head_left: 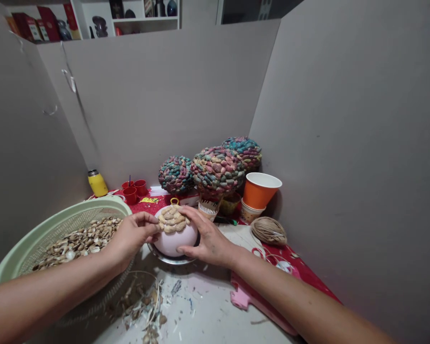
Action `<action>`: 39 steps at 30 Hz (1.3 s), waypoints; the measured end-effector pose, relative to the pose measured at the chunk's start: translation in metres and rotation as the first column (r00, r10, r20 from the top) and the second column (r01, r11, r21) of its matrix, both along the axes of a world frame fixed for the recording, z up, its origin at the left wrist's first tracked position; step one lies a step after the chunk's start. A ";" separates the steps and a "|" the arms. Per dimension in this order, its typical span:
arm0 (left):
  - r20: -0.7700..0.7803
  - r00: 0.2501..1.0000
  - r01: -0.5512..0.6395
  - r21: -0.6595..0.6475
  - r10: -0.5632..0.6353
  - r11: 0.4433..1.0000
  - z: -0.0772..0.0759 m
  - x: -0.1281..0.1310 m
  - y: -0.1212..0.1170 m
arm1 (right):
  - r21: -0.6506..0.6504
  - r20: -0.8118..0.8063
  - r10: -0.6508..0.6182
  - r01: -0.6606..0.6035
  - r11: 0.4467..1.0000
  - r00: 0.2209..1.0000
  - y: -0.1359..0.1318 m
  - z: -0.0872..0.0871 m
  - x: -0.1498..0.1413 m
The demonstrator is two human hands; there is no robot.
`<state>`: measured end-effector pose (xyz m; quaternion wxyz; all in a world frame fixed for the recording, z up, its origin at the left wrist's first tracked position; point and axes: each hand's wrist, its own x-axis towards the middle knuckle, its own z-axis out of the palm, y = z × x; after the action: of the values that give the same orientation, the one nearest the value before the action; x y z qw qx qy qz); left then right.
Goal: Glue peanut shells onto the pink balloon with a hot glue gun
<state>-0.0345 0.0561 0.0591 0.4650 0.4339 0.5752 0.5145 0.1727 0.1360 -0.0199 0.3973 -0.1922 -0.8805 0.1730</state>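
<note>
A smooth pinkish-white ball (176, 243), possibly a balloon, rests in a shallow metal dish (175, 261). Peanut shells (173, 220) cover its top in curved rows. My right hand (208, 241) grips the ball from the right, fingers on the upper side and thumb low on the front. On the left, my left hand (138, 234) has thumb and fingers pinched at a peanut shell (160, 226) by the edge of the shell patch; the fingertips partly hide it. Beside that hand stands a green strainer basket (7, 258) with many loose shells (80, 240).
Behind the ball are several coloured shell-covered balls (218, 167). An orange paper bucket (261, 191), a twine coil (268, 231) and a pink glue gun (241, 295) lie right. Red cups (130, 195) and a yellow bottle (98, 184) stand back left. Shell scraps (143, 301) litter the front.
</note>
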 end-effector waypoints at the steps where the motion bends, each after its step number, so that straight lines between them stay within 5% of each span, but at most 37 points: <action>1: -0.013 1.000 -0.007 0.011 0.007 1.000 0.000 0.001 0.000 | -0.001 -0.001 -0.001 0.001 1.000 1.000 0.000 0.000 0.000; 12: -0.107 0.993 0.046 0.061 -0.040 0.997 -0.007 0.001 0.008 | 0.007 0.006 0.002 -0.002 1.000 1.000 0.001 -0.003 0.001; 24: -0.094 0.988 0.115 -0.054 -0.120 0.992 0.009 -0.007 0.002 | -0.026 -0.012 0.007 -0.007 1.000 1.000 0.003 -0.003 0.002; 39: -0.098 0.985 0.149 0.042 -0.144 0.988 -0.006 -0.013 0.002 | -0.010 -0.004 0.010 -0.010 1.000 1.000 0.002 -0.004 0.003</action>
<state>-0.0470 0.0576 0.0526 0.4629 0.5101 0.5502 0.4720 0.1759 0.1376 -0.0234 0.3970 -0.1894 -0.8799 0.1799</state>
